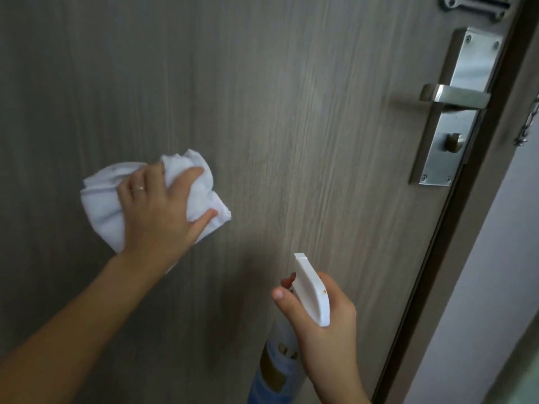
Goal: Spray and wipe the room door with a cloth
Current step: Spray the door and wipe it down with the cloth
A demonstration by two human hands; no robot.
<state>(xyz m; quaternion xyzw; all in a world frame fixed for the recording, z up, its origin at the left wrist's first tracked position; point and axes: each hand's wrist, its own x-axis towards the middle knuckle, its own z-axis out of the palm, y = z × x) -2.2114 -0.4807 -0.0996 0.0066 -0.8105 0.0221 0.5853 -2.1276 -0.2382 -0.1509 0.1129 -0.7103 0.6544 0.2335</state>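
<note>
A grey-brown wood-grain door [277,112] fills the head view. My left hand [159,209] presses a bunched white cloth [100,199] flat against the door at left of centre. Lower and to the right, my right hand [323,322] grips a spray bottle [310,290] by its neck. Its white trigger head points up toward the door, with a finger curled around the front. The bottle's blue and gold body hangs down toward the bottom edge.
A steel lever handle [453,96] on a long steel plate [463,112] with a thumb-turn knob sits at the door's right edge. A metal fitting [478,5] is at the top right. The dark door frame [466,217] and a pale wall [501,258] run down the right; a chain [528,123] hangs there.
</note>
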